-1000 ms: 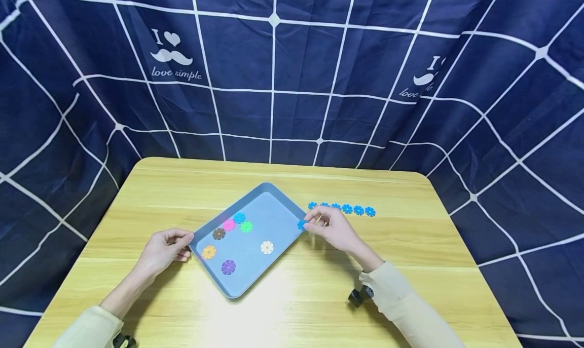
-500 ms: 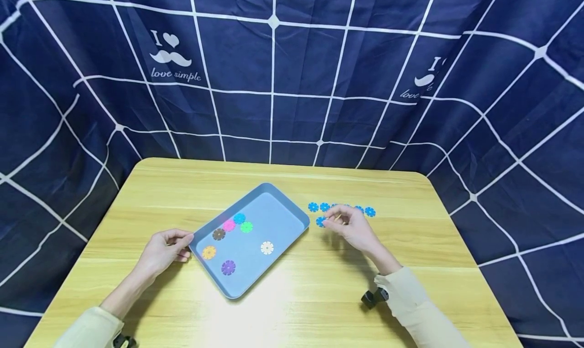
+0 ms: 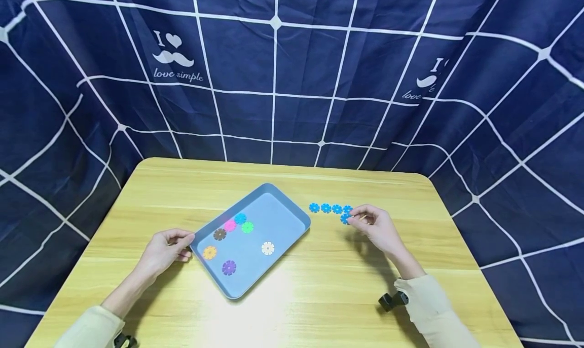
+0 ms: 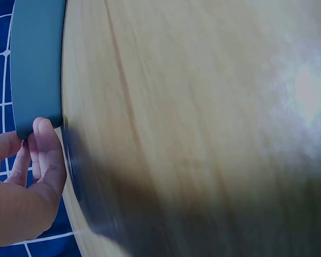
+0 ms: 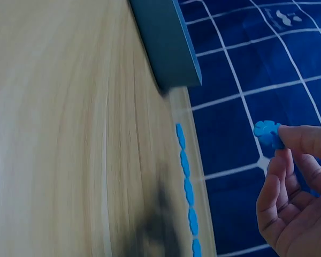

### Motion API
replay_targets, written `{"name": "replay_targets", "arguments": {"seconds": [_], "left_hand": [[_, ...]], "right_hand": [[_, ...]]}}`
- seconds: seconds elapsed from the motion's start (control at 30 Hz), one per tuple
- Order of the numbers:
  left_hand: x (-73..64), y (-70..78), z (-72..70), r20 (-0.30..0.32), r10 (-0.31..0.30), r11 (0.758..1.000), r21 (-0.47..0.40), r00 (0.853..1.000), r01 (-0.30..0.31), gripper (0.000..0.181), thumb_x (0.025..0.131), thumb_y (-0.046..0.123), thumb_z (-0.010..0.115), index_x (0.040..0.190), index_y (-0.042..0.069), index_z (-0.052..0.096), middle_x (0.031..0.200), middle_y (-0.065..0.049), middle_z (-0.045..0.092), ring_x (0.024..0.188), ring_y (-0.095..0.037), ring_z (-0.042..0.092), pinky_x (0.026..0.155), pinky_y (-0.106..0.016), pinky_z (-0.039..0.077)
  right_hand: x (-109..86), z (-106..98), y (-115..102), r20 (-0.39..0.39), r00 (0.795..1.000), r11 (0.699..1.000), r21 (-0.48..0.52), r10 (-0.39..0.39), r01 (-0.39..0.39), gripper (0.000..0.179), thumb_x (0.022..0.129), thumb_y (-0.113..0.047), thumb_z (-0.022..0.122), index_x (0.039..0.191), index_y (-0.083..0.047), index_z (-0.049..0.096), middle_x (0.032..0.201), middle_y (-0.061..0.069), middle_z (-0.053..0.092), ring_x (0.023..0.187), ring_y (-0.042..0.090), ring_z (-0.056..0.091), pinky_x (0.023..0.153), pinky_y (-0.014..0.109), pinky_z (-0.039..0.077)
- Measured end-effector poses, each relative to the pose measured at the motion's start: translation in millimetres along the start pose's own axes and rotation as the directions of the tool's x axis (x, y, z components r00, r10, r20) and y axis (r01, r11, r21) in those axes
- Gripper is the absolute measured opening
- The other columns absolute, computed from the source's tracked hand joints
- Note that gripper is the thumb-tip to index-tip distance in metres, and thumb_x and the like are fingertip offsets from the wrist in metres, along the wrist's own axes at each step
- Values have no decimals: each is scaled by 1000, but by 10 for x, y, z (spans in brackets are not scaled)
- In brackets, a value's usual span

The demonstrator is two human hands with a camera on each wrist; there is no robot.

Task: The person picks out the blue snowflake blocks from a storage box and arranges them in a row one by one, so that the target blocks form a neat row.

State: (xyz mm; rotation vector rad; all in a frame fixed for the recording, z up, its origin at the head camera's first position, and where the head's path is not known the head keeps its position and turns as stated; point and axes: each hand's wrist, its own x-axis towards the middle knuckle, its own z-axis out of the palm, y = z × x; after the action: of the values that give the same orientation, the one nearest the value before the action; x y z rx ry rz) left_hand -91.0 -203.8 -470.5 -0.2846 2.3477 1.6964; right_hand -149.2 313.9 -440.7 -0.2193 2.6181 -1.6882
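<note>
A grey-blue tray (image 3: 255, 277) lies at an angle on the table with several notched plastic discs in it, among them an orange disc (image 3: 210, 252), a purple disc (image 3: 229, 268) and a cream disc (image 3: 267, 248). My left hand (image 3: 165, 252) pinches the tray's left corner between thumb and fingers, which the left wrist view also shows. Between the thumb and fingers of my right hand (image 3: 376, 229) is a blue snowflake disc (image 5: 267, 133), held above the table. Just behind it runs a row of blue discs (image 3: 326, 208), its right end hidden by that hand.
The wooden table (image 3: 410, 196) reaches back to a dark blue curtain (image 3: 242, 110) with white grid lines, which also hangs at both sides. Inside the tray, pink, green, brown and blue discs sit close together near its upper left wall.
My right hand has moved right with the blue disc, from the tray's right corner along the row, now covering the row's right end. The left hand and tray stay put.
</note>
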Motion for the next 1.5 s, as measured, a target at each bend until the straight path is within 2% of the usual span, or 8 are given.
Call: {"name": "replay_targets", "arguments": {"seconds": [0.17,0.33,0.6,0.83,1.03,1.27,1.5], "left_hand": [[-4,-1,14,-3,-6,1000,-6,1000,6,37,107,14,63,129,-15,63,86,0,73,68,-7,70,67,-25,67],[-1,-9,16,1,-7,1000,-10,1000,7,37,107,14,63,129,-15,63,85,1,73,69,-8,70,67,-25,67],[8,-33,12,1,-4,1000,-7,1000,4,37,107,15,63,129,-15,63,86,1,72,69,-8,70,67,-25,67],[14,-48,6,4,0,1000,-7,1000,0,38,107,16,63,130,-15,63,87,2,73,69,-8,70,68,-25,67],[20,-58,-2,7,11,1000,-2,1000,-11,39,108,18,62,130,-15,63,88,0,73,70,-8,70,67,-25,67],[13,-36,12,3,9,1000,-12,1000,-9,37,107,15,62,128,-15,63,86,-1,73,69,-7,70,67,-25,67],[8,-18,17,4,2,1000,-14,1000,-2,36,107,14,62,128,-15,63,85,-1,72,69,-7,70,68,-25,67]], "right_hand": [[-35,-138,51,-23,1000,999,28,18,-18,27,97,-6,76,114,12,66,82,-17,67,66,5,61,56,22,58],[-40,-262,109,-58,996,998,26,61,-59,22,97,-11,77,111,4,69,82,-17,67,65,6,62,56,22,57],[19,-426,292,-102,989,993,56,108,-102,27,98,-11,75,115,7,66,81,-18,67,65,6,63,59,22,60],[98,-526,450,-98,980,981,104,171,-161,29,98,-10,75,119,8,65,81,-16,70,66,6,66,60,24,62],[161,-629,586,-102,974,979,52,202,-198,25,99,-15,74,118,1,68,80,-18,70,66,8,67,58,24,60],[240,-756,740,-118,965,971,-9,234,-237,41,100,-17,73,128,10,62,79,-20,69,67,6,66,62,21,61],[282,-855,814,-120,954,959,-35,274,-280,44,101,-21,73,131,9,61,78,-21,67,69,5,62,62,20,59]]}}
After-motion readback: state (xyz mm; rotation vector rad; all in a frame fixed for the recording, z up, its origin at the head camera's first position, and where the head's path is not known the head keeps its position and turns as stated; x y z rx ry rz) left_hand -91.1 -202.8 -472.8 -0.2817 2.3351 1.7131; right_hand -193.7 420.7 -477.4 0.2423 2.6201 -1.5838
